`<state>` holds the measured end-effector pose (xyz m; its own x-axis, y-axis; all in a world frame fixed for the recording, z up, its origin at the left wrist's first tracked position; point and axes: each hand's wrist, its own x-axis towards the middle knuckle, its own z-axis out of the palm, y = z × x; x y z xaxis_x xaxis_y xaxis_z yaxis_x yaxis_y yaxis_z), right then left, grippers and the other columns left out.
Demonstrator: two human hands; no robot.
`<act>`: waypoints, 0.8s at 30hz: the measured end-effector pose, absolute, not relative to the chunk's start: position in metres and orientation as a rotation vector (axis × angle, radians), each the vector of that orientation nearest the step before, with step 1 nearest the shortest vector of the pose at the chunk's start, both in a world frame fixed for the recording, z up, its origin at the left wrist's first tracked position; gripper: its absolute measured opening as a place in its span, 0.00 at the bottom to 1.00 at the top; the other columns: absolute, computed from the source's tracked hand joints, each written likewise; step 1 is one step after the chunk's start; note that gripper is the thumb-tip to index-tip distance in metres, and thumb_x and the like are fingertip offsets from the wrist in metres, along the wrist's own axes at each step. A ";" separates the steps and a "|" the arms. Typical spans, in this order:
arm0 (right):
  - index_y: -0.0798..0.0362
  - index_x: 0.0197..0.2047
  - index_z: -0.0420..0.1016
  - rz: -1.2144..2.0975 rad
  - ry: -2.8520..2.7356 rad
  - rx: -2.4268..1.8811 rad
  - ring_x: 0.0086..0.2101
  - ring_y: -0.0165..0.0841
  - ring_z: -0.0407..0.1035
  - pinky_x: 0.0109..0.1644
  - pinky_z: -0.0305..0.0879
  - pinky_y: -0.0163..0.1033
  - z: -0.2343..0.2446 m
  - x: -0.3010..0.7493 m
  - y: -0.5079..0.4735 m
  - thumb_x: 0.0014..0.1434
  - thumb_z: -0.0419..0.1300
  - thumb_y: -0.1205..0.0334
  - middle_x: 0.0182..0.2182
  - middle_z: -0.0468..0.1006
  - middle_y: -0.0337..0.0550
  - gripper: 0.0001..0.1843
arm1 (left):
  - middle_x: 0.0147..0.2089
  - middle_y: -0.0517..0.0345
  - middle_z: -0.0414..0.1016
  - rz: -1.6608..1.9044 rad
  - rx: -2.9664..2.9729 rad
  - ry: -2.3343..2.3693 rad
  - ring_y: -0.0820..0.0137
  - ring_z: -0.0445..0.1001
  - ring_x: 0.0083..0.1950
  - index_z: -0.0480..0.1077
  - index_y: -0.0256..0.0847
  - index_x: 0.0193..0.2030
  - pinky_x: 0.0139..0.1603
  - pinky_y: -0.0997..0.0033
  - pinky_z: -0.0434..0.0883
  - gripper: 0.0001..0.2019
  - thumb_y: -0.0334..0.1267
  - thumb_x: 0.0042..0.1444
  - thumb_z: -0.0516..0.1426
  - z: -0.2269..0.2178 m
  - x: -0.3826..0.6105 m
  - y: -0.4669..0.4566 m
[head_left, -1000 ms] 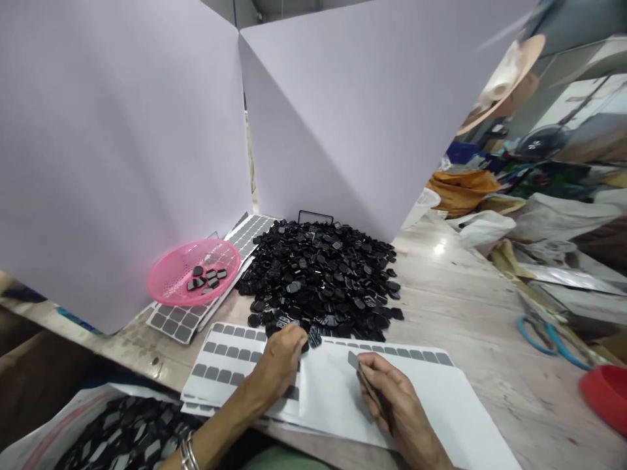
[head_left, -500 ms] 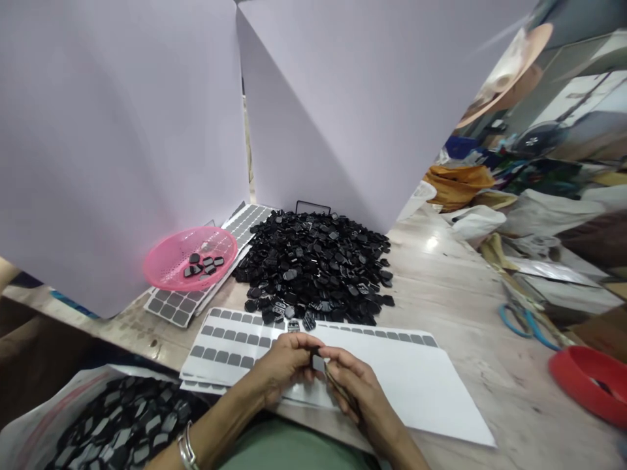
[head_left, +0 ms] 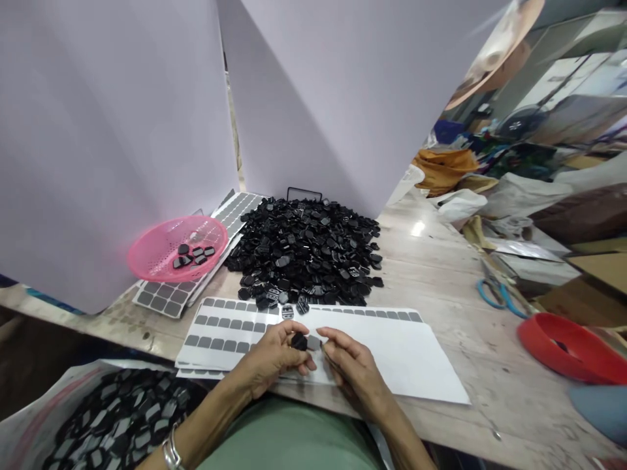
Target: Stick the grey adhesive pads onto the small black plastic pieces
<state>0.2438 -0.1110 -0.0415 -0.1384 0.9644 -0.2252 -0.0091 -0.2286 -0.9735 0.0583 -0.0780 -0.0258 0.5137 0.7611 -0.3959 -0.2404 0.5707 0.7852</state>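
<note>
My left hand (head_left: 279,352) pinches a small black plastic piece (head_left: 298,341) between thumb and fingers, above the sticker sheets. Close by, my right hand (head_left: 350,359) has its thumb and forefinger closed at the edge of a small grey sticker (head_left: 314,342), which lies between the two hands beside the black piece. Whether a thin tool is also in the right fingers I cannot make out. Beneath the hands lie white sheets (head_left: 392,352) with rows of grey stickers. A large pile of black pieces (head_left: 308,251) rises just beyond them.
A pink basket (head_left: 147,258) with several pieces stands at left on more sticker sheets (head_left: 161,300). Bottom left, a white bag (head_left: 29,418) holds many pieces with grey faces. Blue-handled scissors (head_left: 499,297) and a red bowl (head_left: 543,346) are at right. Pale panels (head_left: 304,98) stand behind.
The grey sticker was against the black piece between my fingers; now my hands are slightly apart and it shows to the right of the piece. The camera view has shifted a little.
</note>
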 end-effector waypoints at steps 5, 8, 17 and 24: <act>0.54 0.48 0.73 0.984 -1.468 -1.407 0.26 0.30 0.64 0.28 0.61 0.33 -0.041 0.250 -0.116 0.63 0.55 0.51 0.28 0.72 0.40 0.17 | 0.44 0.48 0.76 0.619 0.803 0.798 0.74 0.75 0.28 0.66 0.35 0.48 0.28 0.76 0.69 0.22 0.29 0.44 0.64 -0.029 0.059 -0.077; 0.52 0.46 0.73 0.840 -1.613 -1.358 0.34 0.33 0.70 0.37 0.64 0.35 -0.040 0.249 -0.118 0.65 0.53 0.55 0.34 0.75 0.42 0.13 | 0.40 0.49 0.77 0.577 0.850 0.756 0.75 0.74 0.25 0.64 0.35 0.54 0.25 0.78 0.68 0.25 0.30 0.47 0.62 -0.028 0.057 -0.078; 0.51 0.44 0.71 0.804 -1.810 -1.280 0.34 0.32 0.69 0.38 0.63 0.35 -0.028 0.244 -0.120 0.68 0.47 0.61 0.34 0.74 0.42 0.12 | 0.37 0.52 0.77 0.597 0.866 0.720 0.76 0.73 0.25 0.63 0.37 0.48 0.21 0.81 0.64 0.18 0.30 0.49 0.60 -0.022 0.060 -0.079; 0.51 0.46 0.71 0.684 -1.806 -1.266 0.33 0.32 0.69 0.37 0.62 0.35 -0.033 0.246 -0.123 0.68 0.48 0.63 0.33 0.72 0.41 0.11 | 0.38 0.51 0.77 0.619 0.829 0.721 0.76 0.73 0.24 0.65 0.36 0.45 0.22 0.81 0.65 0.17 0.30 0.47 0.61 -0.024 0.062 -0.078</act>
<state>0.2457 -0.1232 -0.0334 -0.1702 0.9366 0.3064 0.4983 0.3500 -0.7932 0.0618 -0.0778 -0.0241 0.6053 0.7286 -0.3207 -0.2057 0.5323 0.8212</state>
